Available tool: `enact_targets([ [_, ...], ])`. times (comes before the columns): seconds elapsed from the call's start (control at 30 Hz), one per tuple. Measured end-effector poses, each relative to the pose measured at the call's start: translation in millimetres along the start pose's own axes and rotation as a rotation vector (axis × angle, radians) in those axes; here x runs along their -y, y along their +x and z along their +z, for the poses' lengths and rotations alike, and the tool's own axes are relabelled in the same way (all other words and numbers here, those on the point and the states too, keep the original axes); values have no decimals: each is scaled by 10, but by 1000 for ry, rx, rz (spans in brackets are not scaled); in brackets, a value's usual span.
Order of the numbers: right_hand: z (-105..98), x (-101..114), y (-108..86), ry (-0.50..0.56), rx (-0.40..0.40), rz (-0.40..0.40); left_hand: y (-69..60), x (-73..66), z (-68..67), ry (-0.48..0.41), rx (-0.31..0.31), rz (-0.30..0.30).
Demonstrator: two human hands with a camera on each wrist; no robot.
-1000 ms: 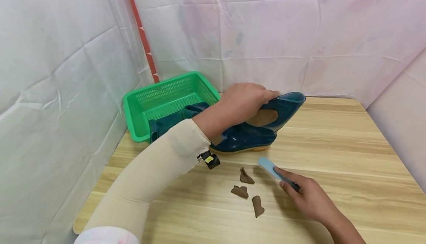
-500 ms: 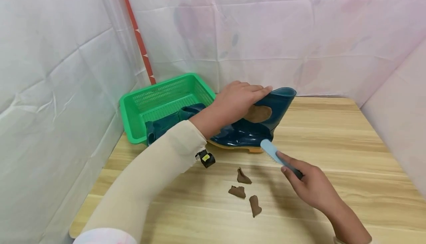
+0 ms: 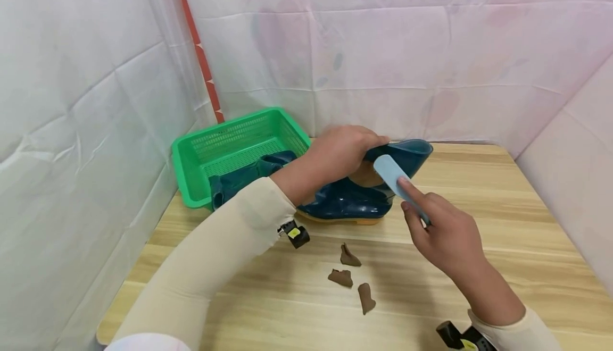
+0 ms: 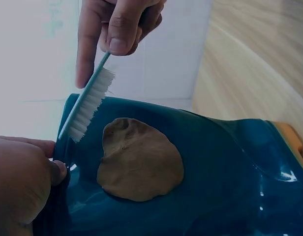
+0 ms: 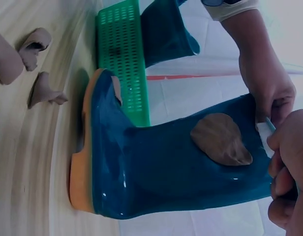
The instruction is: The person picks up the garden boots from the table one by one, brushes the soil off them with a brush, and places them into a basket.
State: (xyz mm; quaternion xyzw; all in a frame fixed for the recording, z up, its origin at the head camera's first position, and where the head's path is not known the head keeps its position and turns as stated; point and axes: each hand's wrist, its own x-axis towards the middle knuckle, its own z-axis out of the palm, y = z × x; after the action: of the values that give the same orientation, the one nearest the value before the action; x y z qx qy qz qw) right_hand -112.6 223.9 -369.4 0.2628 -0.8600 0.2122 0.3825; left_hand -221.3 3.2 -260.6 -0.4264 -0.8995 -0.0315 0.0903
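Note:
A dark blue rubber boot [image 3: 351,199] with an orange sole stands on the table. My left hand [image 3: 335,154] pinches the top rim of its shaft, thumb on the near side in the left wrist view. On the shaft sticks a flat brown patch like clay or mud [image 4: 141,162]; a smaller brown patch [image 5: 117,90] shows at the toe. My right hand [image 3: 447,234] grips a light blue brush [image 3: 390,173] by its handle, index finger along its back. Its white bristles [image 4: 90,108] face the shaft between rim and patch; contact cannot be told.
A green plastic basket [image 3: 191,151] stands at the back left, with a second blue boot [image 3: 244,178] lying in it. Several loose brown pieces [image 3: 341,277] lie on the wooden table [image 3: 503,207] in front of the boot. White cloth walls [image 3: 373,48] enclose the back and sides.
The brush in my right hand has risen from low over the table to the upper shaft. My left hand stays at the rim, the shaft shifting slightly. The loose brown pieces have not moved.

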Motion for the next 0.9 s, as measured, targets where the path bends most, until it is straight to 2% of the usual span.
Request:
enact_targets([
  [0.13, 109, -10, 61, -85, -12, -49, -10, 38, 10, 14, -38, -6],
  [0.33, 205, 20, 98, -140, 10, -47, -11, 49, 34, 10, -66, 11],
  [0.6, 239, 85, -9, -123, 92, -34, -15, 26, 18, 4, -41, -16],
  [0.9, 264, 48, -116, -101, 37, -38, -13, 27, 37, 8, -52, 0],
])
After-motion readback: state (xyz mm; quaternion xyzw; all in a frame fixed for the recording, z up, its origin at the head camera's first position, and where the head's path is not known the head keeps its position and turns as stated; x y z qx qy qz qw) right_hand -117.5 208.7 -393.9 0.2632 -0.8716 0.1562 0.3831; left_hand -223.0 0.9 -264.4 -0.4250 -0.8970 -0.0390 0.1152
